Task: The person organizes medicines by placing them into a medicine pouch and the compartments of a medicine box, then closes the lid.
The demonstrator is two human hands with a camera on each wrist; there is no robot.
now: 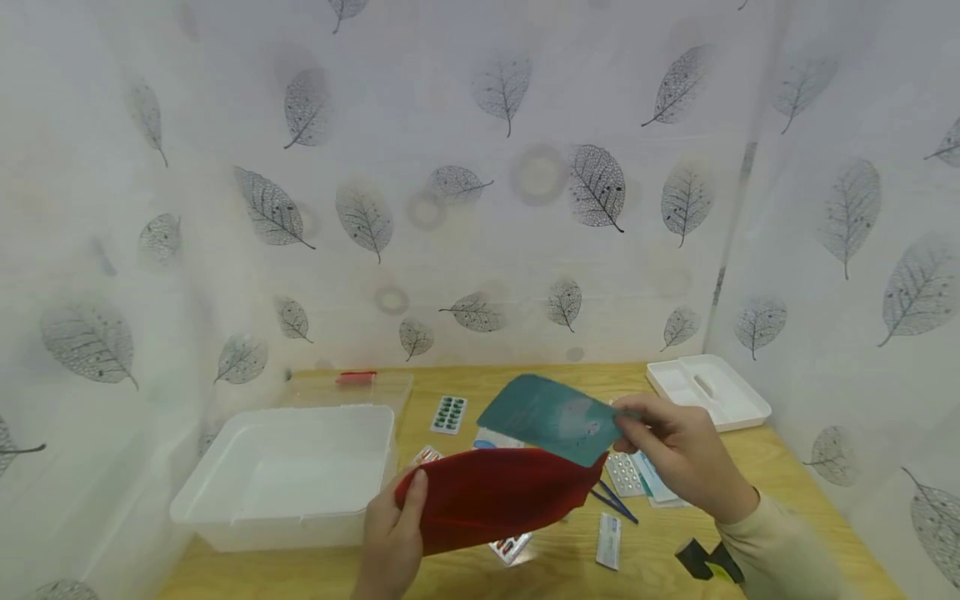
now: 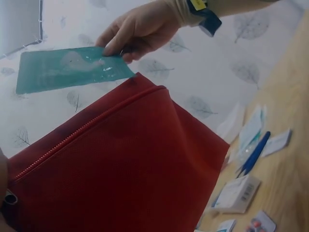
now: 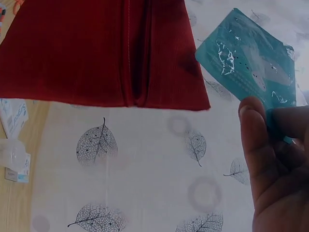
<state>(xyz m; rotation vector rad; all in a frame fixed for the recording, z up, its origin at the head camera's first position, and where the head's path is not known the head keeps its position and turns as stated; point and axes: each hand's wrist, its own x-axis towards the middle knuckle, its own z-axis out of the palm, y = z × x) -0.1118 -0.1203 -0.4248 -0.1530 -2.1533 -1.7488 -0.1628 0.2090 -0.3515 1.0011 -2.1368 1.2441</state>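
1. Head: the left hand (image 1: 392, 533) grips the red pouch (image 1: 498, 500); the right hand (image 1: 681, 450) pinches the teal packet (image 1: 547, 417) just above it, apparently mid-transfer.
2. Left wrist: the zip (image 2: 87, 130) looks undone.
3. Right wrist: the next move likely calls for aligning the packet with the pouch's mouth (image 3: 139, 58).

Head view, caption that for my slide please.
Left hand grips a red pouch while the right hand pinches a teal packet above a table strewn with blister packs.
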